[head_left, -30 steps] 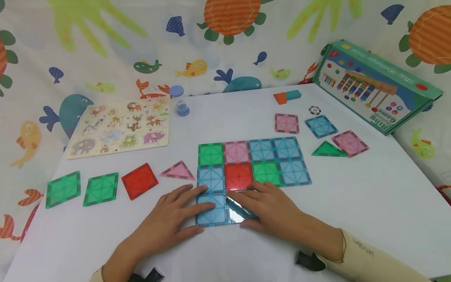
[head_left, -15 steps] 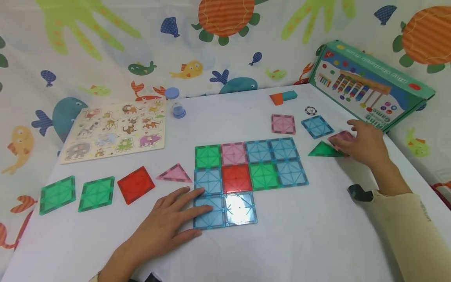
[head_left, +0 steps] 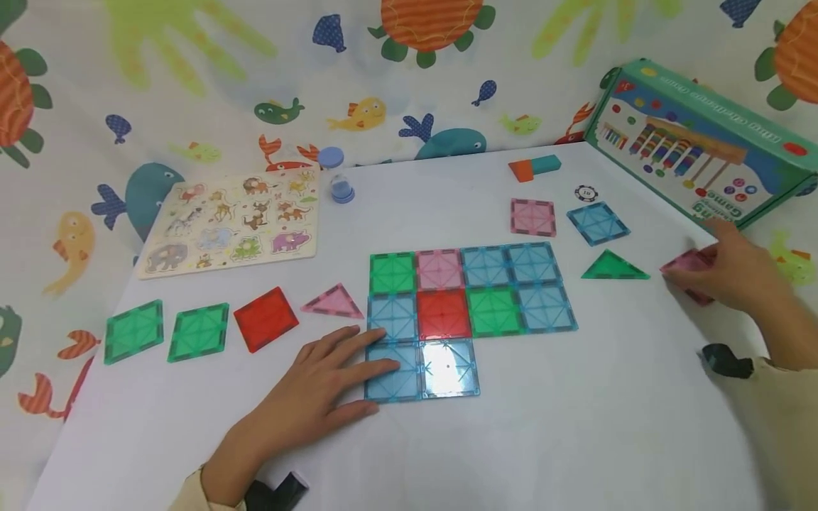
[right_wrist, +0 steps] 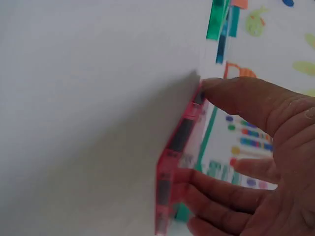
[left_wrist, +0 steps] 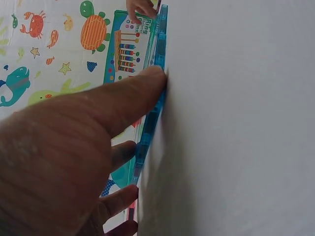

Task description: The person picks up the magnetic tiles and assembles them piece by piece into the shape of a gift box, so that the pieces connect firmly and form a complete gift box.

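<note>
My left hand [head_left: 322,383] rests with fairly straight fingers on the lower-left blue tile [head_left: 386,387] of a flat patch of joined square magnetic tiles in blue, green, pink and red. A shiny light-blue tile [head_left: 450,369] adjoins it on the right. In the left wrist view the thumb touches the blue edge [left_wrist: 161,44]. Over at the right, my right hand [head_left: 744,273] holds a pink square magnetic tile [head_left: 685,264] by its edges, between thumb and fingers. The right wrist view has this tile's pink rim [right_wrist: 181,135] side-on; the hand covers part of it.
Left of the patch lie two green tiles [head_left: 134,332], a red tile [head_left: 265,319] and a pink triangle [head_left: 334,301]. Right of it are a green triangle [head_left: 615,266], a blue square [head_left: 598,223] and a pink square [head_left: 533,217]. An animal puzzle board [head_left: 233,223] and a game box [head_left: 696,145] stand behind.
My right hand has gone from the shiny blue tile to the far right and taken hold of the pink square, moving it rightward from the green triangle. The left hand stays on the patch.
</note>
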`<move>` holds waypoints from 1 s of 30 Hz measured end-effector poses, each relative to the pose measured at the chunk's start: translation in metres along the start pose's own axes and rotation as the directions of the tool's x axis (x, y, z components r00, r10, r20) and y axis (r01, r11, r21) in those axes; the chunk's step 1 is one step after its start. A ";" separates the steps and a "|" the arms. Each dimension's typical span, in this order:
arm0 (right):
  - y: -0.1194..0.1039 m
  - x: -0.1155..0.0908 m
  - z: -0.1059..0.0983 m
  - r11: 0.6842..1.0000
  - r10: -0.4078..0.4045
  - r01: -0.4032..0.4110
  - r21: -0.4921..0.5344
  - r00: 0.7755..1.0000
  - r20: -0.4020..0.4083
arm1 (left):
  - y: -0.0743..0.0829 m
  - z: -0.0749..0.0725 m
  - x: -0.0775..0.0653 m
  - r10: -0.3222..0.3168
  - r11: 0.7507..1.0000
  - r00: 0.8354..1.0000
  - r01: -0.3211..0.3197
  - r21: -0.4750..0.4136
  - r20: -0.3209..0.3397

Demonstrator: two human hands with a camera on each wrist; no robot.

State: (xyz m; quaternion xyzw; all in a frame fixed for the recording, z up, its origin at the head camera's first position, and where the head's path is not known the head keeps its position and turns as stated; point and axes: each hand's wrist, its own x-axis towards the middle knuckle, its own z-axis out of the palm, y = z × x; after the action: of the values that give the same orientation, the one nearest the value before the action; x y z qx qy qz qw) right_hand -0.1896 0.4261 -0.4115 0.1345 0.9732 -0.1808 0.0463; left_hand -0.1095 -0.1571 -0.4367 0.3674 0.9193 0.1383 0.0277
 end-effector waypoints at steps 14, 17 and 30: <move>-0.050 -0.133 0.041 0.939 -0.202 0.243 -0.243 0.962 0.183 | 0.001 0.000 0.001 0.013 1.000 1.000 -0.013 0.002 -0.009; -0.092 -0.155 0.054 0.888 -0.364 0.396 -0.234 0.916 0.171 | 0.001 0.001 0.001 0.004 1.000 1.000 -0.004 0.000 0.002; -0.180 -0.167 0.097 0.715 -0.693 0.697 0.042 0.700 0.171 | 0.004 -0.002 -0.001 -0.016 1.000 0.999 0.016 -0.007 0.033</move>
State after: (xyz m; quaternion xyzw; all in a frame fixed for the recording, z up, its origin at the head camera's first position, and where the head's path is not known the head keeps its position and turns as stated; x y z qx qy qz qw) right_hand -0.0757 0.1878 -0.4175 -0.2593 0.9463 -0.1832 0.0615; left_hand -0.1070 -0.1554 -0.4343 0.3620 0.9212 0.1353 0.0452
